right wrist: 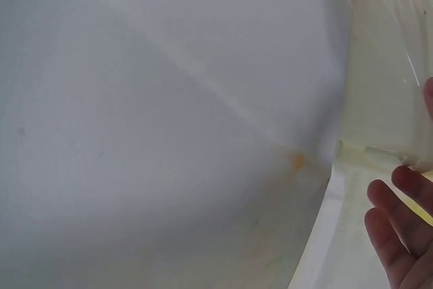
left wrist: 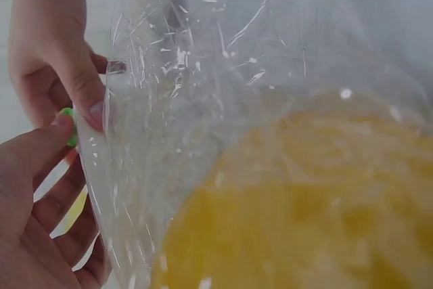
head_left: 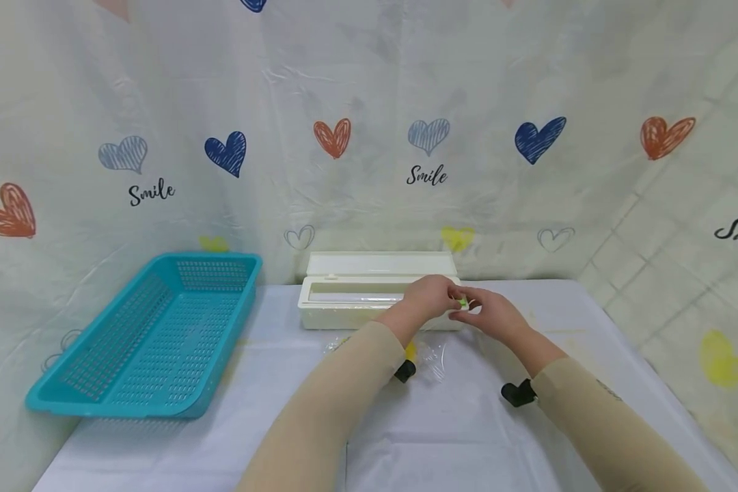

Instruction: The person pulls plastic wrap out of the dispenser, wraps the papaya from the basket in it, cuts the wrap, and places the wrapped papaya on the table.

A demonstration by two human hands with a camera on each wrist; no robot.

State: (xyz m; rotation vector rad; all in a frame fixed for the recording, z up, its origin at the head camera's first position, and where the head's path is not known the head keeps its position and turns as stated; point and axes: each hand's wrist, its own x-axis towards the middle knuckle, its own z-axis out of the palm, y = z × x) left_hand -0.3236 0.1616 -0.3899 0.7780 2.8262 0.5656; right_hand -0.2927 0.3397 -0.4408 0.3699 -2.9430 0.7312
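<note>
A white cling film dispenser stands at the back of the table, its lid raised. My left hand reaches across to its right end and pinches a small green slider there. Close beside it is my right hand, its thumb near the film's edge in the left wrist view; whether it grips anything is unclear. Several of its fingers are spread apart in the right wrist view. Wrinkled clear film covers a rounded yellow thing, whose kind I cannot tell, in front of the dispenser.
A turquoise perforated plastic basket stands on the left of the table. White cloth covers the tabletop. Behind it hangs a pale curtain printed with hearts.
</note>
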